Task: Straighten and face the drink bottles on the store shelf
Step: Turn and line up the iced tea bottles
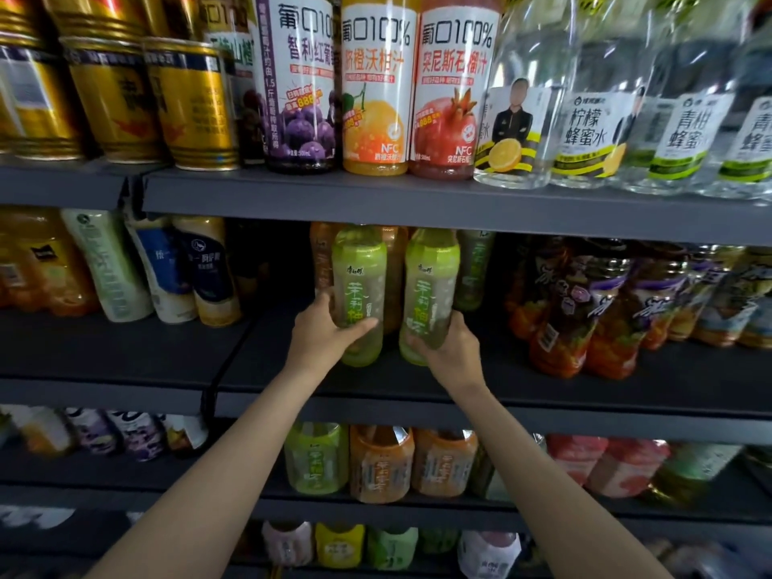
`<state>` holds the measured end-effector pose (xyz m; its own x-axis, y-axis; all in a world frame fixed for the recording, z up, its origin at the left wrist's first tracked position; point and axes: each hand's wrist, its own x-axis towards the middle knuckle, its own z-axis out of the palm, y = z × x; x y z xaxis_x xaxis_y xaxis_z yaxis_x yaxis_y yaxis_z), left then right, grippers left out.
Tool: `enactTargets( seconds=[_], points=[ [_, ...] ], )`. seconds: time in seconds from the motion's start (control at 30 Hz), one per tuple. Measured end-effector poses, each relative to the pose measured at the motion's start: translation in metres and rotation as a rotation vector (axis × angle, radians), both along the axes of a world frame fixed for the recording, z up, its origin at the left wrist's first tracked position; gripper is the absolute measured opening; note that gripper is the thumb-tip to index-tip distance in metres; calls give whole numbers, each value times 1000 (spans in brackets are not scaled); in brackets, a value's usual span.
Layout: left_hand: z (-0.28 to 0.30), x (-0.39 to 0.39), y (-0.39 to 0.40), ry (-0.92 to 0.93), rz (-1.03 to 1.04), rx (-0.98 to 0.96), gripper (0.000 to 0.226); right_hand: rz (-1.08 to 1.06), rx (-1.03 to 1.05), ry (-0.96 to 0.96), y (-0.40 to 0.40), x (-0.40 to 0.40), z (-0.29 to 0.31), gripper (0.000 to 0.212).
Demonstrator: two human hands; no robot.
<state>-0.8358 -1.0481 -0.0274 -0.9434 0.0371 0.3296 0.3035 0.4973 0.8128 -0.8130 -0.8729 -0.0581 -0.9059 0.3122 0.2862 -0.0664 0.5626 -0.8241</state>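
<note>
Left hand (323,328) gripped left green bottle (359,286), right hand (449,348) gripped right green bottle (430,286); both upright, labels forward, middle shelf (585,394).

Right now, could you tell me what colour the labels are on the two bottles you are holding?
Light green labels on both the left bottle and right bottle, seen in the head view.

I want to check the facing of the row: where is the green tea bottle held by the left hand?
Head view, middle shelf, centre: the left green bottle stands beside its twin, gripped low by the left hand.
</note>
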Motion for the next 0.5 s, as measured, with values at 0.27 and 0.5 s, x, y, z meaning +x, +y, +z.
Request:
enactTargets(
  seconds=[0.27, 0.5],
  points=[
    [-4, -1, 1, 7, 15, 28, 61, -267, -55, -35, 39, -12, 8, 59],
    [-3, 1, 2, -10, 16, 38, 61, -339, 1, -100, 43, -50, 11, 56]
  ],
)
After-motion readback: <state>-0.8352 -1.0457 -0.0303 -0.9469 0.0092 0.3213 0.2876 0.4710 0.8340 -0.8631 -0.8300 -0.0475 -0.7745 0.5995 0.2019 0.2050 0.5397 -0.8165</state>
